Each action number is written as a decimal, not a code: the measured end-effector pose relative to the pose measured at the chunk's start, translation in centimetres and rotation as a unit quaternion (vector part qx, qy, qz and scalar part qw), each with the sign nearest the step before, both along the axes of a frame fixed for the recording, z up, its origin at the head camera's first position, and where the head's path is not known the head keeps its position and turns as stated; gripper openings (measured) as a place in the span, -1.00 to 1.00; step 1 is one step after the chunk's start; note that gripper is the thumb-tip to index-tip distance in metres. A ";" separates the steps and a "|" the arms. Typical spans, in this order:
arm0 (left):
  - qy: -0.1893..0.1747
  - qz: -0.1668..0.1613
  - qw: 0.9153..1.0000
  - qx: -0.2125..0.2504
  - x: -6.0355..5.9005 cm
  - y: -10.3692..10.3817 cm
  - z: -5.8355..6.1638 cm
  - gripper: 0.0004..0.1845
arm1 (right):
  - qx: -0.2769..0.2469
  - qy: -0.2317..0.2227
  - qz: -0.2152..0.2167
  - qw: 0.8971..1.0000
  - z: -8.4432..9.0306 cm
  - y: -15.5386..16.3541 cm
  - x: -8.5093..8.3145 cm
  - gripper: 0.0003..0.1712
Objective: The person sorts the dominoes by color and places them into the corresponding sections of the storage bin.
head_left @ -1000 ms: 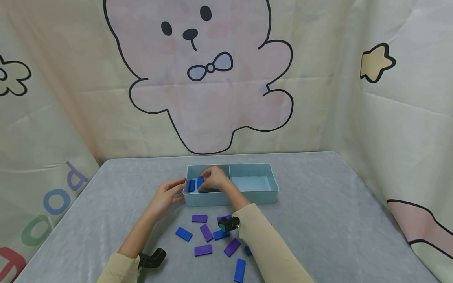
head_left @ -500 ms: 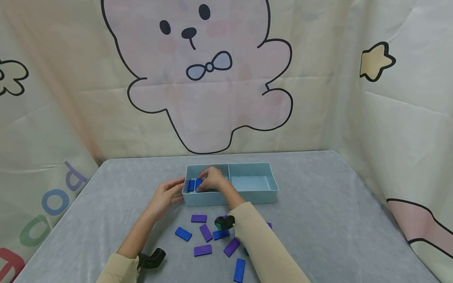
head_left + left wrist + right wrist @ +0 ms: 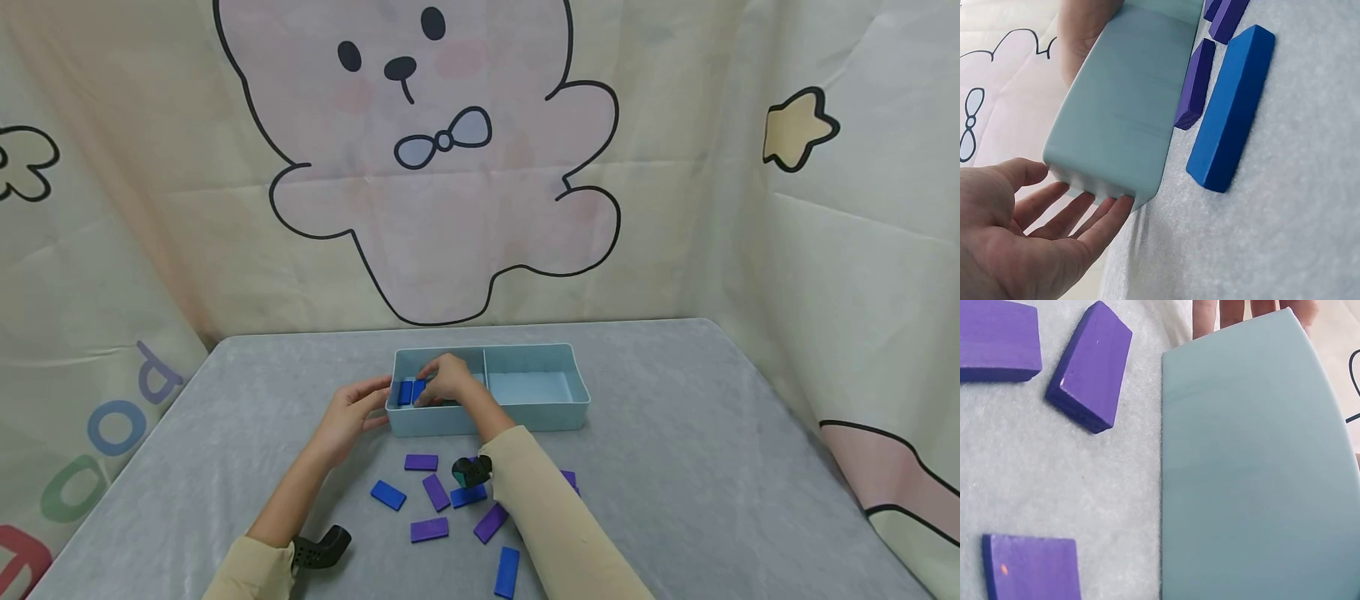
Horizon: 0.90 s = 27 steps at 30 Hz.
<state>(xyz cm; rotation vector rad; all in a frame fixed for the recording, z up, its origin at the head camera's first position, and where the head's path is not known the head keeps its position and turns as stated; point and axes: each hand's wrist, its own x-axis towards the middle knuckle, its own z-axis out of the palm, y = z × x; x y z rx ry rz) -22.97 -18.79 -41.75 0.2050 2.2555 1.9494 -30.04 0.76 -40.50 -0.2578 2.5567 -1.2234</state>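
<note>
The tray [image 3: 525, 417] sits at mid-frame on the table [image 3: 675, 467]; the left hand [image 3: 351, 414], fingers straight, rests against its left end. The right hand [image 3: 448, 379] reaches into the left compartment, pinching a blue block [image 3: 418, 389] beside another [image 3: 406, 392]; loose blocks [image 3: 430, 528] lie lower centre.

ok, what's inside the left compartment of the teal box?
Two blue rectangular blocks stand upright in the light teal plastic box, the right hand over them. That hand hides the rest of the compartment.

Smooth matt plastic for the pale blue box [image 3: 487, 417]. Matt, solid-looking blue and purple blocks [image 3: 429, 529], maybe painted wood or plastic. Soft, fuzzy grey cloth on the table [image 3: 675, 467]. Thin creased printed fabric as backdrop [image 3: 675, 208].
</note>
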 end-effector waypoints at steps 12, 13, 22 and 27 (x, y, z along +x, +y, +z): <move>0.002 0.000 1.000 0.001 0.0 0.0 0.0 -0.48 | 0.012 -0.002 0.001 1.000 -0.2 -0.2 -0.1 -0.51; 0.002 -0.001 1.000 0.001 0.0 0.0 0.0 -0.48 | 0.012 -0.002 0.000 1.000 -0.2 -0.2 -0.1 -0.51; 0.008 -0.003 1.000 -0.002 0.0 0.0 0.0 -0.48 | 0.013 -0.005 0.003 1.000 0.3 -0.2 0.1 -0.49; 0.007 -0.004 1.000 -0.001 0.0 -0.1 -0.1 -0.48 | 0.014 -0.010 0.007 1.000 0.3 -0.2 0.2 -0.49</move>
